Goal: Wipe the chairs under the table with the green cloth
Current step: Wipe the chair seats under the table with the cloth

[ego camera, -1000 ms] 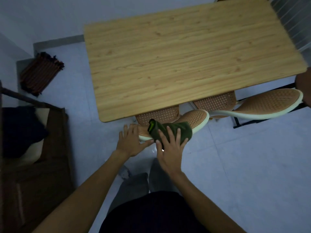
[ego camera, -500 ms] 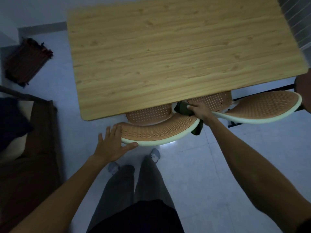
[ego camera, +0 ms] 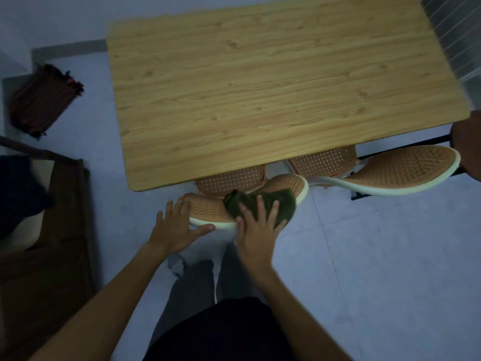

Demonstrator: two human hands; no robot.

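Note:
Two orange perforated chairs with pale rims are tucked under the wooden table (ego camera: 260, 87). The near chair's backrest (ego camera: 208, 209) curves out from under the front edge. My right hand (ego camera: 256, 230) lies flat on the dark green cloth (ego camera: 283, 207), pressing it onto the middle of that backrest. My left hand (ego camera: 177, 227) rests on the backrest's left end, fingers spread over the top and thumb along the pale rim. The second chair (ego camera: 406, 168) juts out to the right, untouched.
A dark striped mat (ego camera: 44, 100) lies on the pale tiled floor at the left. A brown wooden piece of furniture (ego camera: 46, 243) with dark fabric stands close on my left. My legs are directly below the chair. A brown rounded object (ego camera: 468, 142) sits at the right edge.
My right hand has slid the cloth from the backrest's right end back to its middle. The left hand stays on the left end. My view has pulled back slightly.

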